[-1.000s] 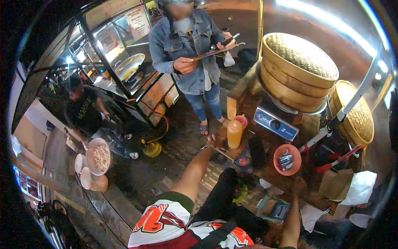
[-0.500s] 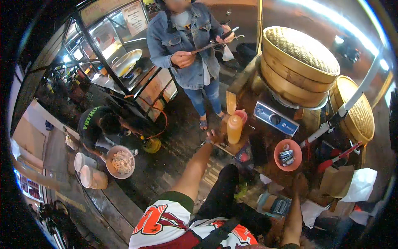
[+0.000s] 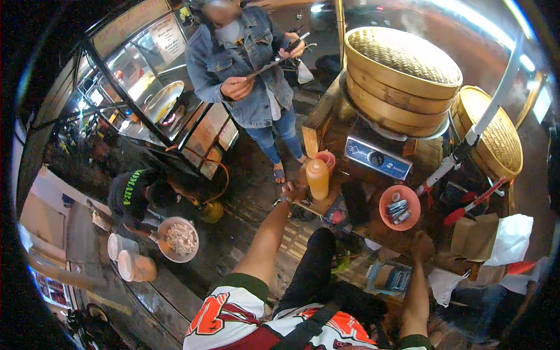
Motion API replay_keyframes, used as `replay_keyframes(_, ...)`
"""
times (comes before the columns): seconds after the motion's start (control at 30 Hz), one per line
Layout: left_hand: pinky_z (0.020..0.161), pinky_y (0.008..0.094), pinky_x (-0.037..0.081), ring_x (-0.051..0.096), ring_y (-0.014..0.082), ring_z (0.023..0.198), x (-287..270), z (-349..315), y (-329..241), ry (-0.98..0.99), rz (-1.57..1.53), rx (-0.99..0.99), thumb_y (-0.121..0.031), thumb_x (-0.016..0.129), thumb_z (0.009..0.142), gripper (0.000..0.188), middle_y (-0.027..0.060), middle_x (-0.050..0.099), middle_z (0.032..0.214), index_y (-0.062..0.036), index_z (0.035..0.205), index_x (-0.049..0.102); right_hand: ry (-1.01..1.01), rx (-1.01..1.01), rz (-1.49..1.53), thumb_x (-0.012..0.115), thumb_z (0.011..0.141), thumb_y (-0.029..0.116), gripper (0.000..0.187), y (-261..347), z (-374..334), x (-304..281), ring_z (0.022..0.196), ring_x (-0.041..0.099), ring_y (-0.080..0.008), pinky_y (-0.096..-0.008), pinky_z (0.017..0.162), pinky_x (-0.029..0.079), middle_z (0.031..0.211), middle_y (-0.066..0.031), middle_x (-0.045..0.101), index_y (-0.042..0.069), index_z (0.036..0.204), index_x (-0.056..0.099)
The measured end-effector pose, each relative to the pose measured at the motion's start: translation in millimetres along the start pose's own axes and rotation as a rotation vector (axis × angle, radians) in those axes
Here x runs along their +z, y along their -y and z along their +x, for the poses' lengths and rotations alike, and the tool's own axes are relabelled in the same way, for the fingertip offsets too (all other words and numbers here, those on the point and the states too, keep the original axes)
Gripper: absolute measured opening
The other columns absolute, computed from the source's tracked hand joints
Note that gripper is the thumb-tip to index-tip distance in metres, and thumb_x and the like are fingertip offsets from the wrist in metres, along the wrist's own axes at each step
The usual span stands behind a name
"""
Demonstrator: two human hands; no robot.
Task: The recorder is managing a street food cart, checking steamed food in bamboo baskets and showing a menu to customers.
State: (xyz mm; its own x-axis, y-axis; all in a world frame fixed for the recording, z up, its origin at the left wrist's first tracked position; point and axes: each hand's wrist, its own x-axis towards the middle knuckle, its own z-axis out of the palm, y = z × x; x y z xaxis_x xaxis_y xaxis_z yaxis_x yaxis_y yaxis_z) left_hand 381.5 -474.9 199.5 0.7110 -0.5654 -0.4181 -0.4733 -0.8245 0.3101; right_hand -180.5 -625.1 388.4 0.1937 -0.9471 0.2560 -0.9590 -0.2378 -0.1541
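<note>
My left hand [image 3: 293, 191] is at the left edge of the wooden cart, close beside a squeeze bottle of orange sauce [image 3: 318, 179]. Its fingers look bent but loose, and I see nothing in them. A pink cup [image 3: 328, 158] stands just behind the bottle. My right hand [image 3: 422, 246] rests in shadow at the cart's near edge, below a pink bowl [image 3: 400, 208] with shiny silver packets in it. The fingers of that hand are too dark to make out. To its left sits a light-blue box [image 3: 389, 277] with small packs inside.
Stacked bamboo steamers [image 3: 402, 81] and a second steamer [image 3: 487, 134] stand at the back behind a blue stove panel [image 3: 378, 158]. Red-handled tongs [image 3: 473, 201] lie at right. A person in denim [image 3: 248, 64] holds a dark flat object; another person bends over a bowl of pale pieces [image 3: 179, 240].
My left hand's fingers were spread and are now more bent, near the cart edge. My right hand stays about where it was. The view has shifted slightly.
</note>
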Motion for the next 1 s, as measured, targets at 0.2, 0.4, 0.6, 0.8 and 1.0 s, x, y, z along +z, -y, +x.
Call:
replay_keyframes(0.2,0.117,0.0522,0.018,0.015,0.0454,0.145,-26,-14,-1,0.164,0.358,0.058,-0.079,0.034,0.085,0.101,0.023,0.013,0.159,-0.0075,0.154,0.013,-0.017,0.012,-0.063,0.048,0.093,0.038,0.037,5,-5,10,0.074,0.068,-0.0366,-0.0519,0.065,0.052,0.081,-0.0176,0.07,0.009,0.085,0.071)
replay_keyframes(0.4,0.116,0.0492,0.023,0.017,0.0432,0.146,-55,-50,-19,0.003,-0.297,-0.203,-0.08,0.035,0.084,0.106,0.0238,0.012,0.159,-0.0059,0.155,0.007,0.015,0.075,-0.022,0.051,0.092,0.037,0.036,23,1,-14,0.073,0.068,-0.0369,-0.051,0.065,0.052,0.081,-0.0185,0.069,0.008,0.085,0.072)
replay_keyframes(0.6,0.116,0.0492,0.025,0.02,0.0431,0.145,-91,-86,-38,0.254,-0.269,-0.12,-0.08,0.035,0.083,0.106,0.0238,0.012,0.159,-0.0059,0.154,0.007,-0.005,0.015,0.029,0.054,0.09,0.037,0.034,-43,10,58,0.075,0.067,-0.0376,-0.0504,0.069,0.052,0.085,-0.0195,0.07,0.009,0.088,0.074)
replay_keyframes(0.8,0.116,0.0493,0.026,0.022,0.043,0.144,-110,-109,-29,0.299,-0.304,-0.159,-0.08,0.035,0.083,0.106,0.0238,0.013,0.159,-0.006,0.154,0.007,-0.046,0.034,0.114,0.056,0.09,0.038,0.034,-4,-2,35,0.079,0.066,-0.0371,-0.0492,0.073,0.05,0.087,-0.0176,0.07,0.008,0.093,0.073)
replay_keyframes(1.0,0.044,0.0509,0.059,0.066,0.0416,0.064,-111,-114,-66,0.22,-0.383,-0.224,-0.058,0.066,0.083,0.102,0.0204,0.036,0.144,-0.0158,0.152,0.004,-0.123,0.029,-0.044,0.057,0.091,0.037,0.032,-48,-1,59,0.09,0.064,-0.0364,-0.0495,0.079,0.049,0.094,-0.0169,0.07,0.01,0.098,0.072)
